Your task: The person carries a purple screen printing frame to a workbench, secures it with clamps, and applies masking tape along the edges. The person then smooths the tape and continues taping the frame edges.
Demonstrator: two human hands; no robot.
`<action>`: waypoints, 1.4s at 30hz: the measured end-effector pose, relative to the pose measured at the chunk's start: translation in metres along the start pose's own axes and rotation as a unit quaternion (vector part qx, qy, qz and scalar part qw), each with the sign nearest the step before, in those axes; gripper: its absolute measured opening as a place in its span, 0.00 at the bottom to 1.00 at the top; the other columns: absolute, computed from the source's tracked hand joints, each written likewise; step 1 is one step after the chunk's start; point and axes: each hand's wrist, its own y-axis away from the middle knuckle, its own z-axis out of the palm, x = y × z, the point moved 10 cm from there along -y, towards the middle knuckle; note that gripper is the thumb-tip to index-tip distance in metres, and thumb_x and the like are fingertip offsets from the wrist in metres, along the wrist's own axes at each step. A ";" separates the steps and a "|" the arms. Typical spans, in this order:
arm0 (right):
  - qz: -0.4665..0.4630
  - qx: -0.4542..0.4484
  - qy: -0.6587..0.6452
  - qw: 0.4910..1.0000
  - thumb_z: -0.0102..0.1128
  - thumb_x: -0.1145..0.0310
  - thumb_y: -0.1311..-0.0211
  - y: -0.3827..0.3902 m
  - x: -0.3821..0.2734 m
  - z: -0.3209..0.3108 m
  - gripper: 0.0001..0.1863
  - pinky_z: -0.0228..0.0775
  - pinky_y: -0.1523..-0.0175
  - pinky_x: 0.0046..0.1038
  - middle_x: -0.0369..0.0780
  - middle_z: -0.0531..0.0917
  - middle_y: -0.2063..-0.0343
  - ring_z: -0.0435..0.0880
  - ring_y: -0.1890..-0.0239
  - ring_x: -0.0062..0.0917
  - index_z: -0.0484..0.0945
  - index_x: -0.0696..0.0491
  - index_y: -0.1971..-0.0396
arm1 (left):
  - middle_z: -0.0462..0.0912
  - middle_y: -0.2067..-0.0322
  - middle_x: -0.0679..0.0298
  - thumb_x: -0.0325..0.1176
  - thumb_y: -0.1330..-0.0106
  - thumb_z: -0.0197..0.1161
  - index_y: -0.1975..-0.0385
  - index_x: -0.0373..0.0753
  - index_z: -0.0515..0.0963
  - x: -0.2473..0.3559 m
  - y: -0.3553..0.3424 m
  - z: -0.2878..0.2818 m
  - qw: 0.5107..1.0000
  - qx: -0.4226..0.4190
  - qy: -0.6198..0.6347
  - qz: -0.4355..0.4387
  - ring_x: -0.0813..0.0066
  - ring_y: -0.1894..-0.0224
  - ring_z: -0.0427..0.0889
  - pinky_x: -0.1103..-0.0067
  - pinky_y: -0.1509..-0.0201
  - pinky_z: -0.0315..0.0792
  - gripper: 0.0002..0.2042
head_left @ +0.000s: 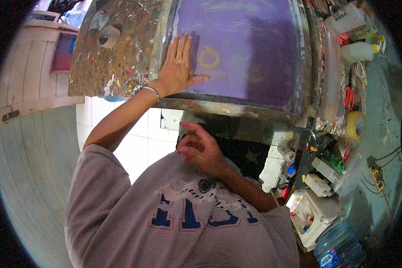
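Contact is all on our left hand (177,71), spread flat on the purple screen (250,49) lying ahead of us. Our right hand (201,149) hangs empty, loosely curled, nearer our chest.

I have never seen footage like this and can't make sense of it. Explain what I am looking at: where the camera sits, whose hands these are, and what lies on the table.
The one picture comes from a fisheye camera worn on a person's head, looking down, so straight edges bend. No machine here: both hands are the wearer's own. The left hand, with a bracelet at the wrist, lies flat, fingers spread, on a purple printing screen in a frame, which bears a yellow ring mark. The right hand hovers near the chest, loosely curled and holding nothing. The paint-spattered table carries a tape roll; a yellow tape roll and white bottles sit at the right.
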 end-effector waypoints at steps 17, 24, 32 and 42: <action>-0.004 0.120 0.043 0.992 0.59 0.70 0.37 0.017 -0.013 -0.066 0.21 0.72 0.61 0.22 0.39 0.80 0.67 0.77 0.69 0.19 0.71 0.57 0.45 | 0.48 0.27 0.62 0.37 0.34 0.54 0.30 0.49 0.55 0.015 0.042 0.003 0.946 -0.269 0.027 0.177 0.65 0.26 0.49 0.63 0.23 0.43 0.31; -0.018 0.142 0.020 0.989 0.60 0.67 0.39 0.029 -0.022 -0.085 0.20 0.72 0.62 0.22 0.39 0.81 0.68 0.77 0.69 0.20 0.73 0.57 0.47 | 0.64 0.34 0.59 0.48 0.27 0.47 0.37 0.41 0.68 0.031 0.025 -0.013 0.936 -0.291 0.126 0.154 0.62 0.31 0.60 0.62 0.24 0.46 0.24; -0.093 0.178 -0.005 0.980 0.62 0.63 0.38 0.042 -0.043 -0.103 0.21 0.70 0.64 0.22 0.40 0.81 0.70 0.76 0.71 0.20 0.74 0.59 0.49 | 0.73 0.41 0.56 0.52 0.28 0.48 0.41 0.38 0.72 0.040 0.057 -0.008 0.911 -0.324 0.175 0.184 0.60 0.37 0.70 0.62 0.29 0.56 0.26; -0.121 0.284 -0.044 0.950 0.64 0.65 0.40 0.076 -0.065 -0.153 0.21 0.71 0.66 0.23 0.40 0.82 0.69 0.78 0.69 0.21 0.74 0.58 0.49 | 0.68 0.39 0.47 0.55 0.34 0.57 0.34 0.38 0.61 0.071 0.063 0.008 0.891 -0.344 0.283 0.088 0.51 0.39 0.70 0.60 0.35 0.63 0.35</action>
